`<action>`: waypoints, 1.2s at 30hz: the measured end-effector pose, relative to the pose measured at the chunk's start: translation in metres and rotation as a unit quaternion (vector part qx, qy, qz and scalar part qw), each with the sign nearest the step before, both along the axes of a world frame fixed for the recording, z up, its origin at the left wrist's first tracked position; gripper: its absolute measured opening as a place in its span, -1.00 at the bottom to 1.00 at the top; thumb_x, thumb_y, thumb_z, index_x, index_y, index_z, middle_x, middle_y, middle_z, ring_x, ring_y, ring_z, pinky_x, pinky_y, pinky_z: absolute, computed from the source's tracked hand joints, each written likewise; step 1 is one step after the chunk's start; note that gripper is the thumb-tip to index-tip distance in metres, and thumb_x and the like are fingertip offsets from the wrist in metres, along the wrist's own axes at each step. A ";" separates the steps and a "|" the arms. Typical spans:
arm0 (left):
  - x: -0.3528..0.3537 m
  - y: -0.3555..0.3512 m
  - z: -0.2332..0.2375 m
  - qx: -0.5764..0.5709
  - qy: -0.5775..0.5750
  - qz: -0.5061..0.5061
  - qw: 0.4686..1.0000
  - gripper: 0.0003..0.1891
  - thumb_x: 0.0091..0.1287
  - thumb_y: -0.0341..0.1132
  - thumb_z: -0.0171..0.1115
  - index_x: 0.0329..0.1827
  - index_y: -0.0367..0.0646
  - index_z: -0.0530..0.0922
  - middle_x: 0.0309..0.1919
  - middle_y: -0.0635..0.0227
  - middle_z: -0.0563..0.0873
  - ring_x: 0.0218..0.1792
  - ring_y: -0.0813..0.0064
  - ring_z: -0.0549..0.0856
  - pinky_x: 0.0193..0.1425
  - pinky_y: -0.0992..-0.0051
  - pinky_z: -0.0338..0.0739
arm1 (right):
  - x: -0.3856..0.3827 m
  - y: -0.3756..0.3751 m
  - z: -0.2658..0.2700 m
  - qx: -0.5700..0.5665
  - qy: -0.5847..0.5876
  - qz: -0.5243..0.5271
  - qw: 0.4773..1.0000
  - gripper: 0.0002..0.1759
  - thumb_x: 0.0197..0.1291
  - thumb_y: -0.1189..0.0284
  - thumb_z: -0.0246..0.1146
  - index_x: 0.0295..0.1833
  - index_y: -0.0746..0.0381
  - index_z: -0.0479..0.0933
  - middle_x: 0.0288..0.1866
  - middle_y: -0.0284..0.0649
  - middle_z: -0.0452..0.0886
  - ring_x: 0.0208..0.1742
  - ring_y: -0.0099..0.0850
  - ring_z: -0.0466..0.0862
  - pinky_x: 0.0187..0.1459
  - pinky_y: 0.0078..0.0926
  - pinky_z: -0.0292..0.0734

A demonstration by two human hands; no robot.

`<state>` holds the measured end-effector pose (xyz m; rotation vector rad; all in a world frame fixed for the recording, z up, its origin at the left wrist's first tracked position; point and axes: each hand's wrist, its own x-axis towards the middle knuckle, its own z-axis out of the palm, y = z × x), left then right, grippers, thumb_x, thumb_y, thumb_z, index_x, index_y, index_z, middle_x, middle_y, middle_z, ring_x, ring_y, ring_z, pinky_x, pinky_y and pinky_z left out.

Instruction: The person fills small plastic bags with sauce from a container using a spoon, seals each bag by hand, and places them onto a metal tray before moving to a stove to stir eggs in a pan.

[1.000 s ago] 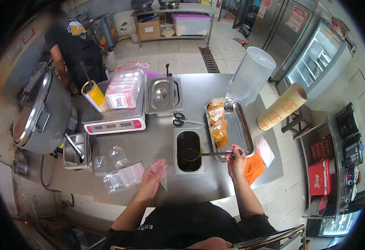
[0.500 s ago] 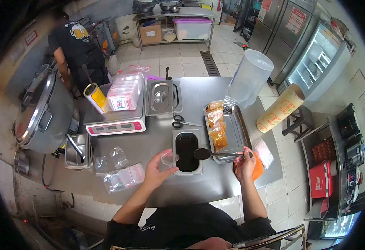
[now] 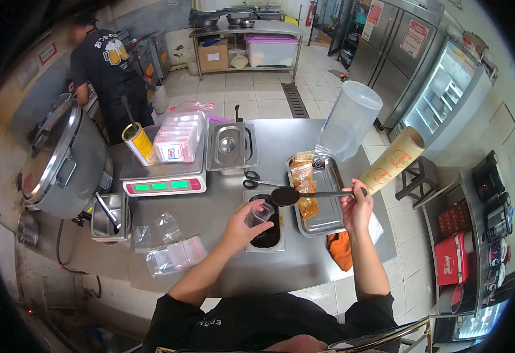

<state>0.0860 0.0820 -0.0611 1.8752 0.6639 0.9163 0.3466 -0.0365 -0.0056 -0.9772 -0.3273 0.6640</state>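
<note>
My left hand (image 3: 241,226) is closed around a small clear plastic cup (image 3: 260,215), above the steel pan of dark sauce (image 3: 269,237). The cup and hand cover much of that pan. In my right hand (image 3: 357,210) is the handle of a ladle, whose dark bowl (image 3: 285,196) is level and just beyond the cup, apart from it. Beneath the ladle's handle lies a steel tray (image 3: 330,219) with sealed bags of orange-brown sauce (image 3: 308,206). Black-handled scissors (image 3: 254,180) rest behind the pan. An orange cloth (image 3: 341,252) sits below my right wrist.
A digital scale (image 3: 163,184) bears packed bags (image 3: 180,138) and a yellow can (image 3: 138,144). Empty plastic bags (image 3: 177,255) lie at the left. A clear tall container (image 3: 350,120) and a film roll (image 3: 391,160) stand at the right. A person (image 3: 107,73) works at back left.
My right hand has raised the ladle and moved it slightly away from me. My left hand has brought the cup rightward and up over the pan. The scale's display has lit green.
</note>
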 end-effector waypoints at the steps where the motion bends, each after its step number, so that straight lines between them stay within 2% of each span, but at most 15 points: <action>1: 0.002 0.001 -0.001 -0.004 0.003 0.003 1.000 -0.38 -0.04 -0.27 0.55 0.14 -0.18 0.53 -0.18 0.31 0.64 -0.11 0.37 0.63 0.05 0.43 0.47 | -0.003 0.002 0.010 -0.016 -0.021 -0.004 1.000 -0.78 0.41 0.40 0.04 0.02 0.31 0.40 -0.43 -0.19 0.61 -0.61 -0.51 0.54 -0.53 -0.64 0.48; 7: 0.007 0.003 0.001 -0.036 -0.015 0.009 0.999 -0.37 -0.03 -0.24 0.54 0.14 -0.19 0.52 -0.17 0.29 0.66 -0.09 0.37 0.64 0.08 0.41 0.47 | -0.003 0.012 0.034 -0.001 -0.105 0.018 0.994 -0.78 0.41 0.39 0.03 -0.01 0.32 0.42 -0.41 -0.15 0.61 -0.61 -0.48 0.57 -0.57 -0.64 0.44; 11: 0.009 0.003 0.006 -0.019 -0.028 0.025 0.999 -0.37 -0.03 -0.24 0.54 0.14 -0.22 0.52 -0.12 0.26 0.67 -0.04 0.36 0.64 0.11 0.41 0.47 | -0.011 0.014 0.055 0.005 -0.149 0.029 0.988 -0.79 0.41 0.40 0.04 -0.01 0.33 0.42 -0.40 -0.15 0.61 -0.62 -0.48 0.56 -0.57 -0.64 0.43; 13: 0.010 0.005 0.007 -0.032 -0.027 0.010 0.999 -0.35 0.01 -0.26 0.53 0.19 -0.24 0.48 -0.04 0.31 0.66 0.02 0.49 0.60 0.18 0.47 0.41 | -0.017 0.015 0.067 -0.001 -0.183 0.031 0.983 -0.79 0.41 0.40 0.06 -0.02 0.33 0.42 -0.40 -0.14 0.60 -0.63 -0.48 0.56 -0.56 -0.64 0.44; 23: 0.015 0.006 0.009 -0.065 -0.070 0.006 0.995 -0.38 0.04 -0.26 0.52 0.17 -0.27 0.48 -0.04 0.29 0.65 0.01 0.48 0.60 0.17 0.46 0.42 | -0.034 0.013 0.107 0.026 -0.294 0.058 0.954 -0.78 0.40 0.41 0.08 0.01 0.35 0.42 -0.38 -0.12 0.61 -0.55 -0.48 0.58 -0.49 -0.61 0.49; 26: 0.016 0.007 0.013 -0.018 -0.066 0.023 0.997 -0.41 0.06 -0.27 0.51 0.14 -0.26 0.50 -0.06 0.29 0.65 -0.01 0.47 0.61 0.14 0.46 0.43 | -0.038 0.009 0.113 0.036 -0.343 0.069 0.936 -0.78 0.39 0.43 0.08 0.01 0.36 0.42 -0.36 -0.11 0.61 -0.51 -0.47 0.59 -0.46 -0.59 0.51; 28: 0.016 0.009 0.013 -0.029 -0.071 0.016 0.997 -0.44 0.06 -0.26 0.50 0.12 -0.25 0.51 -0.11 0.30 0.64 -0.05 0.46 0.61 0.11 0.46 0.44 | -0.041 0.006 0.115 0.089 -0.419 0.092 0.899 -0.79 0.38 0.46 0.08 0.01 0.37 0.43 -0.33 -0.10 0.62 -0.49 -0.47 0.60 -0.43 -0.59 0.54; 30: 0.017 0.011 0.016 -0.014 -0.070 0.016 0.997 -0.44 0.06 -0.27 0.50 0.12 -0.25 0.52 -0.12 0.30 0.64 -0.06 0.45 0.61 0.10 0.46 0.44 | -0.045 0.001 0.118 0.103 -0.435 0.091 0.890 -0.83 0.35 0.53 0.09 -0.05 0.41 0.46 -0.31 -0.09 0.62 -0.45 -0.46 0.62 -0.43 -0.59 0.55; 33: 0.016 0.013 0.019 -0.001 -0.063 0.012 0.998 -0.45 0.05 -0.28 0.50 0.10 -0.26 0.52 -0.14 0.30 0.63 -0.06 0.44 0.61 0.10 0.46 0.44 | -0.045 -0.004 0.126 0.154 -0.599 0.092 0.781 -0.88 0.27 0.63 0.10 -0.18 0.45 0.52 -0.34 -0.06 0.63 -0.41 -0.44 0.66 -0.44 -0.61 0.56; 36: 0.017 0.013 0.021 0.004 -0.075 0.010 0.997 -0.44 0.04 -0.29 0.50 0.12 -0.26 0.52 -0.14 0.30 0.63 -0.06 0.43 0.61 0.10 0.47 0.43 | -0.046 -0.003 0.121 0.168 -0.627 0.073 0.757 -0.87 0.31 0.61 0.07 -0.13 0.44 0.49 -0.36 -0.08 0.62 -0.49 -0.45 0.63 -0.46 -0.60 0.55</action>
